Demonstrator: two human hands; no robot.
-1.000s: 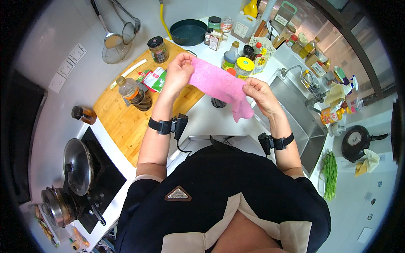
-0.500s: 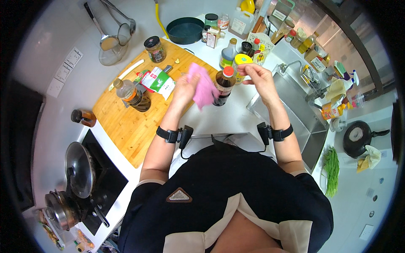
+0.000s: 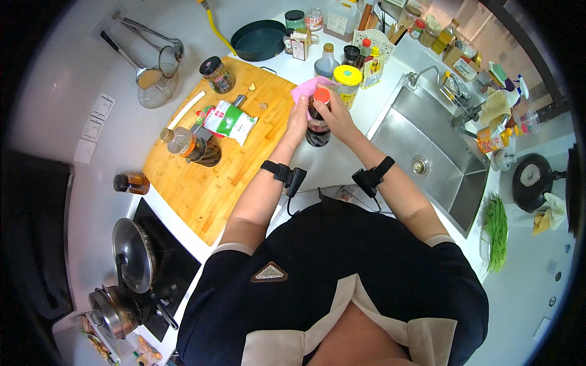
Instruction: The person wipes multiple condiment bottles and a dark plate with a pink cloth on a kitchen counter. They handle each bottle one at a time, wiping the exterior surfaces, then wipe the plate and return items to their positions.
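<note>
Both hands (image 3: 317,119) apparently wiping dark bottle (image 3: 317,125)

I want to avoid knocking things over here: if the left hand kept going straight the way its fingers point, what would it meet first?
Probably the pink cloth just past the left hand, then the yellow-lidded jar; depth is unclear.

free: bare counter (image 3: 342,168) near sink (image 3: 427,152); blocked: jars (image 3: 347,82) behind dark bottle (image 3: 317,119)

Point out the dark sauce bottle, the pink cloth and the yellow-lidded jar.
dark sauce bottle (image 3: 317,129), head view, lower glass body
pink cloth (image 3: 303,91), head view, upper fold
yellow-lidded jar (image 3: 347,75), head view, lid top
</note>
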